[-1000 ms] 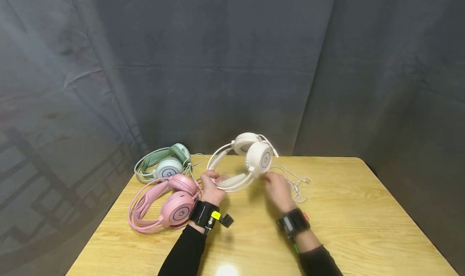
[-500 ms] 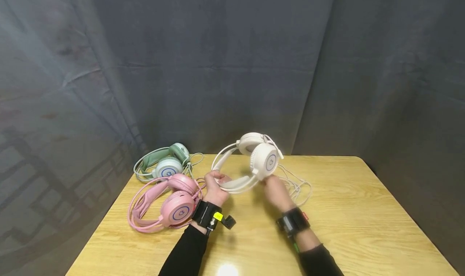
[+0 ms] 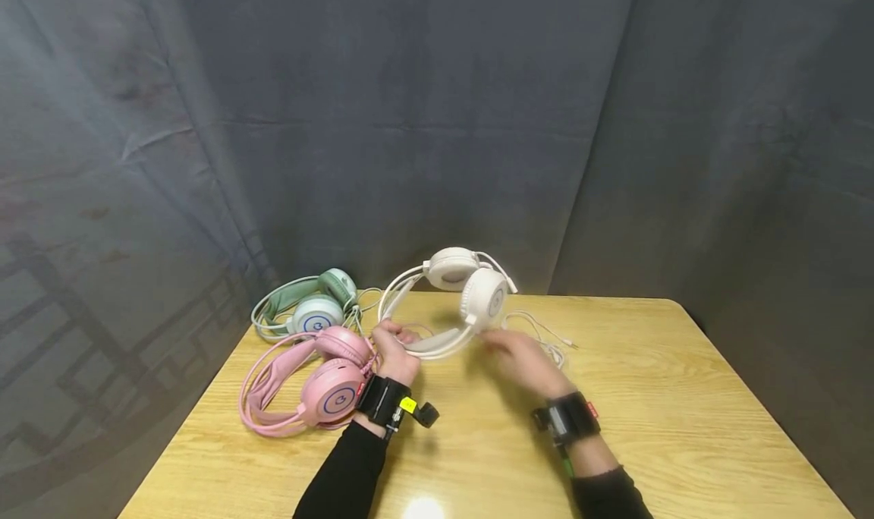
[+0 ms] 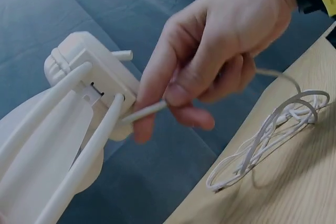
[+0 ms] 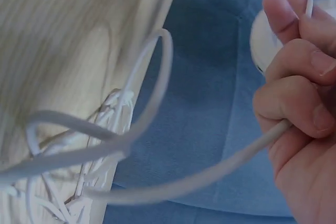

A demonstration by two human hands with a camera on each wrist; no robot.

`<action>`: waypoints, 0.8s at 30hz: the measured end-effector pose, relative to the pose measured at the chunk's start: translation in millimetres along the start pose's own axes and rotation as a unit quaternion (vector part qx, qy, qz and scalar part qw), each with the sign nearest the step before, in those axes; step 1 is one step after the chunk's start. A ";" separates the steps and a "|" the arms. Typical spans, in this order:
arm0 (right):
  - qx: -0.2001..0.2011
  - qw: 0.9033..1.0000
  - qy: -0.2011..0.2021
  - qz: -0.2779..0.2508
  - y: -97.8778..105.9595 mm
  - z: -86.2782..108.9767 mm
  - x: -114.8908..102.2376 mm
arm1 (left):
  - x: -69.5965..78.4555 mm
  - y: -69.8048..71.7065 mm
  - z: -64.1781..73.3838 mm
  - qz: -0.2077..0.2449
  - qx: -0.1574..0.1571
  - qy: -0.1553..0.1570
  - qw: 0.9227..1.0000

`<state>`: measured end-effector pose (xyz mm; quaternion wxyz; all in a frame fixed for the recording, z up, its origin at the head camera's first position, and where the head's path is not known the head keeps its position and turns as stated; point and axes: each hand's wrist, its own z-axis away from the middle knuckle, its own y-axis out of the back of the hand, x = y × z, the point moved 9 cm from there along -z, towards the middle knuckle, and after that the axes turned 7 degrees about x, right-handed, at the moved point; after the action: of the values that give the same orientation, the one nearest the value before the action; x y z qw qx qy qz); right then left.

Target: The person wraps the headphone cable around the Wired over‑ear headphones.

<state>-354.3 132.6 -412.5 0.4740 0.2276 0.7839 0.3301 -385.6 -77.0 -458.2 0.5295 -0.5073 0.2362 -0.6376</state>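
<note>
A white headset [image 3: 484, 299] is held tilted above the table, its ear cups toward the back right. My left hand [image 3: 396, 352] grips its headband at the near left end. Just below the near ear cup, my right hand [image 3: 526, 361] pinches the white headset cable [image 4: 146, 112] between thumb and finger, seen closely in the left wrist view. Farther along, the cable [image 5: 199, 182] runs through the curled fingers of that hand in the right wrist view. Its loose bundle [image 4: 262, 137] lies on the table.
A pink headset [image 3: 334, 394] lies on the table close to my left wrist. Behind it is a green and white headset [image 3: 317, 314] with its cable. The wooden table [image 3: 683, 413] extends to the right, and a dark grey cloth [image 3: 423, 124] hangs behind.
The white headset and my left hand shifted slightly right, then back left. My right hand has moved a little left along with them, and the cable bundle on the table looks drawn in.
</note>
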 end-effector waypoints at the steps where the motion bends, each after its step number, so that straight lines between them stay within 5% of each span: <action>1: 0.000 1.000 0.003 -0.004 0.9 -0.5 -0.8 | 1.5 0.8 -0.6 -0.006 0.006 -0.012 1.000; 9: 0.002 1.000 0.000 0.006 10.5 -1.2 -8.4 | 14.3 4.5 -3.3 -0.074 0.037 -0.093 0.992; 14: 0.036 0.999 -0.002 0.014 31.5 -2.1 -11.7 | 24.7 3.5 -4.1 -0.104 0.047 -0.129 0.985; 19: 0.042 0.997 0.042 0.049 48.5 -10.2 -22.4 | 34.3 1.3 -4.6 -0.132 0.058 -0.168 0.975; 24: 0.014 0.988 0.128 0.091 54.0 -26.1 -53.1 | 39.7 -1.2 -6.1 -0.175 0.048 -0.195 0.964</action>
<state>-351.5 125.8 -332.8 0.3348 0.2601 0.8187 0.3872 -388.7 -114.3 -443.7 0.4692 -0.6291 0.0056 -0.6197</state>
